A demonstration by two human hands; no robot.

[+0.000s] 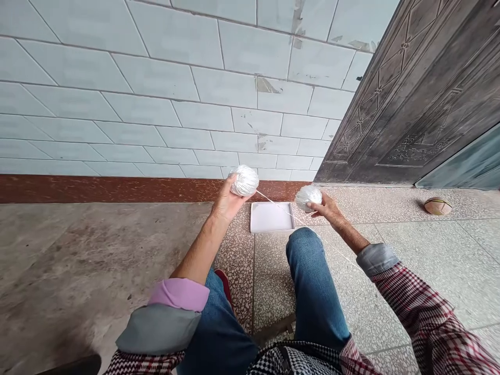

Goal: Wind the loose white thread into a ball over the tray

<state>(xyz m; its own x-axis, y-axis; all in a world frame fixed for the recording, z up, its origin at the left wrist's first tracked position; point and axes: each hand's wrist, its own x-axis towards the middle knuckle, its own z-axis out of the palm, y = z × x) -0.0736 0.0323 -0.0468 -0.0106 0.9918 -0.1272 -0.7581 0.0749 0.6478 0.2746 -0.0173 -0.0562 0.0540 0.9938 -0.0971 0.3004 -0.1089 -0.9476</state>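
Note:
Wrapped round a white ball of string (245, 180), my left hand (227, 197) holds it up in front of the wall's base. A second white ball of string (308, 198), a little flatter and shinier, is gripped by my right hand (327, 208) from its right side. One thin white string (269, 199) runs from the left ball down to the right, below my right hand and past my right knee. Which ball the string's far end belongs to, I cannot tell. Below and between both hands lies a shallow white tray (272, 217) on the floor.
A tiled wall (156, 99) with a red-brown skirting (97, 188) stands ahead. To the right is a dark carved door (390, 104). A brownish ball (438, 206) rests on the speckled floor (414, 245). My jeans-clad knees (308, 255) are close below.

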